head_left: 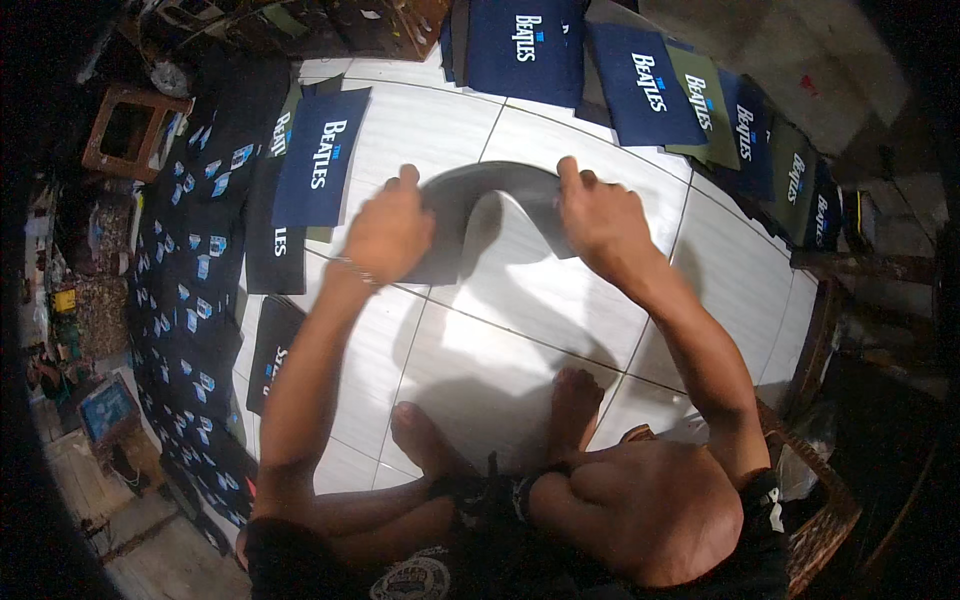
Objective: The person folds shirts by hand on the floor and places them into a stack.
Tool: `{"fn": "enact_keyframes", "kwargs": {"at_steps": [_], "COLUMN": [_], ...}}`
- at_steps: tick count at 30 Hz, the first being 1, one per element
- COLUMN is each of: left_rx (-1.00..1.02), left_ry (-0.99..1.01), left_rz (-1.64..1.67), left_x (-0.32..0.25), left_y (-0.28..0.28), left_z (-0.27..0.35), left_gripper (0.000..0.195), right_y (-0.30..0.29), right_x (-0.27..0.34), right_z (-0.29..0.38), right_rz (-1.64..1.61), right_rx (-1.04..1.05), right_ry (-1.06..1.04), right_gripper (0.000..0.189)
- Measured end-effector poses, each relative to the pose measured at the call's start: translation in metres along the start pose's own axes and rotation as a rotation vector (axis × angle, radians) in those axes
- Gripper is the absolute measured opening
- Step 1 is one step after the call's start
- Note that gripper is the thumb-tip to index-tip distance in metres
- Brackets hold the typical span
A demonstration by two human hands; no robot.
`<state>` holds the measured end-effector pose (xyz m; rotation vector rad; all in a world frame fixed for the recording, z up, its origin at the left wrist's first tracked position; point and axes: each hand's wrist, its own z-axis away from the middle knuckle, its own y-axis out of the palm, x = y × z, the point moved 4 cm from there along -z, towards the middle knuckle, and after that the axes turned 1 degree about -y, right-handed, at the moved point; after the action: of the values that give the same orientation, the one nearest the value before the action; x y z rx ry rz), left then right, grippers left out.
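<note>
A dark grey flexible sheet point(448, 221), perhaps fabric, is bent into an arch above the white tiled floor point(517, 307). My left hand point(386, 229) grips its left end, and a chain bracelet circles that wrist. At the opposite end, my right hand point(604, 225) pinches the sheet. The fingertips of both hands are partly hidden, and the sheet looks slightly blurred. Just left of my left hand lies a navy panel point(300, 176) with white and blue lettering, on top of black and olive panels.
Lettered panels in navy point(499, 75) and olive point(712, 142) overlap along the far and right floor edge. A long black cloth point(195, 247) with small blue-white prints runs down the left. My bare feet point(577, 397) rest close by. A brown wooden frame point(135, 131) lies at upper left.
</note>
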<state>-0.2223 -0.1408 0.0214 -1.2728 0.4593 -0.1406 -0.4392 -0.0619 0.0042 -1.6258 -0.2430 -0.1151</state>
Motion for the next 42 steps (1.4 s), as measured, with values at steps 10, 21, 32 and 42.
{"fn": "enact_keyframes", "kwargs": {"at_steps": [10,21,32,42], "left_rx": [-0.055,0.048,-0.632,-0.402], "left_ry": [0.024,0.094,0.412,0.315], "left_rz": [-0.049,0.026,-0.105,-0.083], "left_x": [0.020,0.027,0.033,0.047], "left_y": [0.021,0.044,0.091,0.204], "left_z": [-0.007,-0.003,-0.004,0.034], "left_gripper": [0.037,0.024,0.027,0.036], "right_y": [0.019,0.030,0.081,0.185], "right_x": [-0.004,-0.020,-0.043,-0.050], "right_z": [0.007,0.005,0.037,0.094], "right_rz": [0.071,0.004,-0.056,-0.130], "right_rx": [-0.055,0.063,-0.387,-0.167], "right_ry": [-0.124,-0.124,-0.263,-0.175], "right_gripper": [0.019,0.020,0.014,0.016]}}
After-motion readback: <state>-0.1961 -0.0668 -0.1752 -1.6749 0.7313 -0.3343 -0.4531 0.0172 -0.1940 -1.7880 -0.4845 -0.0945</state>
